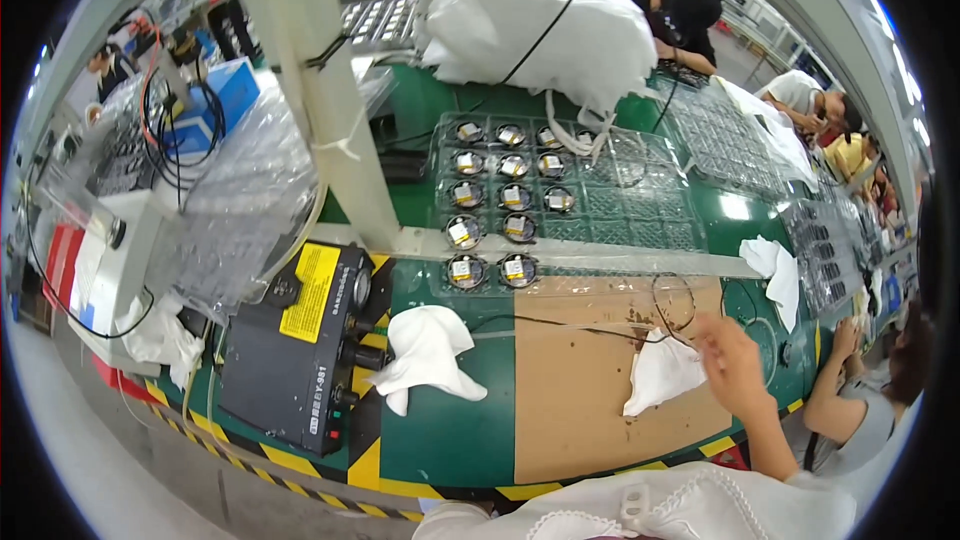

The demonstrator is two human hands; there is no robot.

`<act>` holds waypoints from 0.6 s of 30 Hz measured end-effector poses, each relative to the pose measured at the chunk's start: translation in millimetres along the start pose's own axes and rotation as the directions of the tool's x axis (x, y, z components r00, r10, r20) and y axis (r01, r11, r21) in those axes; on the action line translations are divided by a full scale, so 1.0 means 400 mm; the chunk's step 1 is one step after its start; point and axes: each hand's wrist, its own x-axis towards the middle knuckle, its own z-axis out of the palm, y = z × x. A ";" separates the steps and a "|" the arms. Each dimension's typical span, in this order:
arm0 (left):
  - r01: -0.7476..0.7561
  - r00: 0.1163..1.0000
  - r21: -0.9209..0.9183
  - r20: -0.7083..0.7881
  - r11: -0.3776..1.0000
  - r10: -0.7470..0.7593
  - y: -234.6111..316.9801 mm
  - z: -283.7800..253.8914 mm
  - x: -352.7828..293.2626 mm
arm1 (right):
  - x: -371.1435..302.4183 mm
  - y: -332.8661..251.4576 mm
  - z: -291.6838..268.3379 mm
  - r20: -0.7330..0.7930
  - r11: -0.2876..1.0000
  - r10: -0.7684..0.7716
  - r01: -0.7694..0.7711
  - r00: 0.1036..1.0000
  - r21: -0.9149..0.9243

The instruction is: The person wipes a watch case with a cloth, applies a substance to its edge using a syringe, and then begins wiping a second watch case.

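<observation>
Bare cardboard leaves room at lower centre; the black box blocks lower left; the right hand and white cloth crowd lower right; a clear tray fills upper centre.

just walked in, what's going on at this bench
Someone is at a green bench with their right hand over the right side of a brown sheet, close beside a white cloth; whether the fingers grip anything is unclear. The left hand is out of view. Beyond the sheet, a clear tray has round dark parts mostly toward its left side. Another cloth lies between the sheet and a dark control box.
</observation>
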 end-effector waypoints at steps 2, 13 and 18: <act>-0.051 0.998 0.017 -0.038 0.999 0.052 -0.034 -0.013 0.042 | -0.080 -0.003 -0.023 -0.206 0.973 0.212 -0.226 0.955 -0.050; -0.131 0.977 -0.053 0.161 0.990 0.138 0.086 0.059 -0.093 | -0.199 0.200 0.065 -0.445 0.899 0.437 -0.369 0.782 0.236; 0.160 0.943 -0.234 0.325 0.959 -0.078 0.157 0.151 -0.186 | -0.107 0.177 0.098 -0.301 0.810 0.575 -0.581 0.761 0.078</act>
